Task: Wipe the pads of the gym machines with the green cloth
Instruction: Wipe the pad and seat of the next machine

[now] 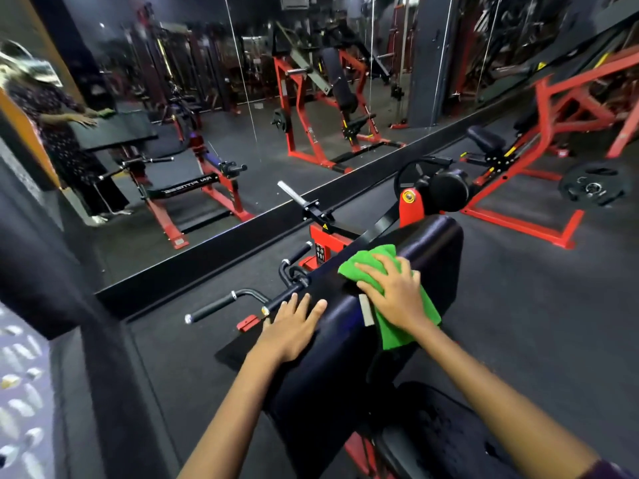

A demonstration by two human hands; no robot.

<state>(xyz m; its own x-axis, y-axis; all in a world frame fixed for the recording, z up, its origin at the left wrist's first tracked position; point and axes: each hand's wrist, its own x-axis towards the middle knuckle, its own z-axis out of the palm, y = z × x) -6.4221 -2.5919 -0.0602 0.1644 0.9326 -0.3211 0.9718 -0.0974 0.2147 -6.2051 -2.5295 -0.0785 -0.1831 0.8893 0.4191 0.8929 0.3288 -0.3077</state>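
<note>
Looking down at the centre of the frame, we see the long black pad (332, 344) of a gym machine running from the lower middle up toward the right. The green cloth (387, 288) lies spread over the top of this pad, right of centre, with one end hanging down the pad's far side. The right hand (397, 292) rests flat on the cloth with its fingers straight and spread — pressing it to the pad, not curled round it. The left hand (294, 326) lies palm down on the pad's near left edge, fingers straight and relaxed, holding nothing.

Just left of the left hand, black handles (221, 305) with silver ends stick out from the machine, and a red bracket (247, 322) sits below them. Above the cloth, we make out the machine's red frame (323, 236) with a yellow warning sticker, and a black roller pad (446, 190) beside a red plate.

At the right of the frame stands another red machine (539, 188), with a black weight plate (593, 186) on it. A wall mirror (207, 115) fills the upper left — in it we see a person at the far left edge, with a hand on a green cloth.
</note>
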